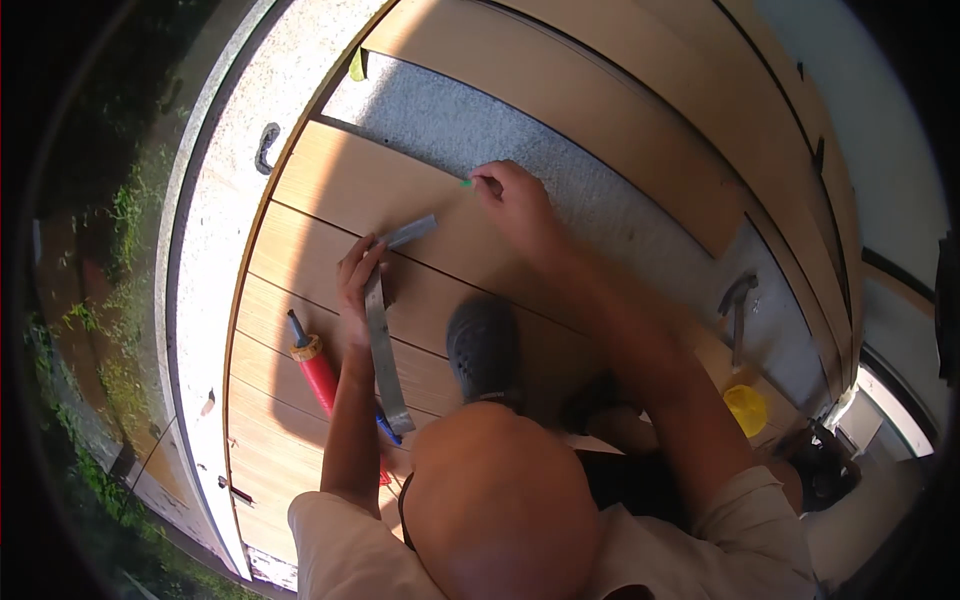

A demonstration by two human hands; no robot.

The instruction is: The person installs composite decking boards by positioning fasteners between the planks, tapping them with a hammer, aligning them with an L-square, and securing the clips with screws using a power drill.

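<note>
Left hand [357, 280] presses flat on a metal carpenter's square [385, 330] lying on the wood-look floor planks [330, 190], fingers spread over its corner. Right hand [512, 198] is pinched shut on a small green pencil [466, 183], tip touching the plank edge beside the grey underlay [560, 170]. A red pump [316, 368] lies nearby.

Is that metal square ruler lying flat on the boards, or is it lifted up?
Flat. The metal square lies against the wooden boards, pressed down by the left hand. The right hand holds a green pencil to the board.
</note>
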